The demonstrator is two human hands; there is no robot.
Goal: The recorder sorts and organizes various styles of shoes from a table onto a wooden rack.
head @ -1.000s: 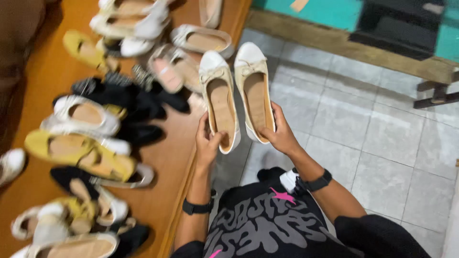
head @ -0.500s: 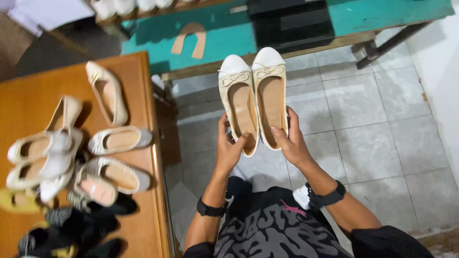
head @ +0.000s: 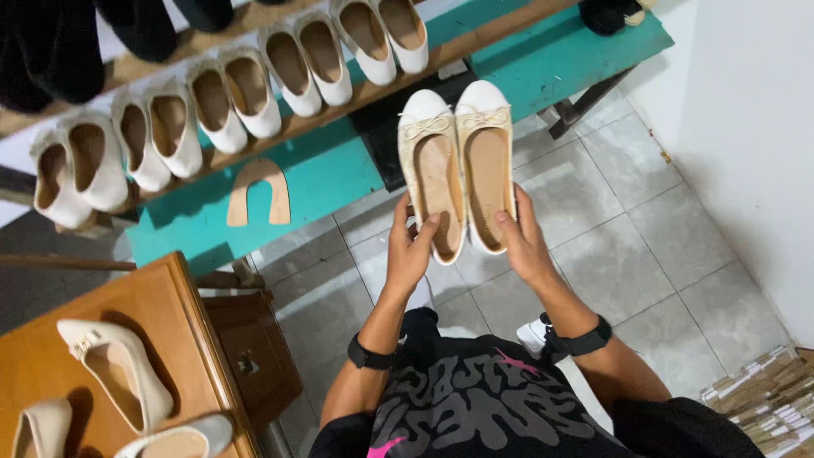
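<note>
Pair of cream ballet flats [head: 458,170] with small bows, held side by side, toes away, above a grey tiled floor [head: 644,254]. Left hand [head: 411,250] in a closed grip on the left shoe's heel, right hand [head: 521,237] likewise on the right. Beyond, teal shelf [head: 339,178] with a tan cutout [head: 259,191]; white shoes [head: 229,93] lined on a wooden rail. Lower left, wooden tabletop [head: 51,356] with more flats [head: 114,369].

Two cream flats [head: 458,174] are sitting in the hands — eight white shoes [head: 229,93] are lining the shelf, three [head: 114,373] are lying on the table.
</note>
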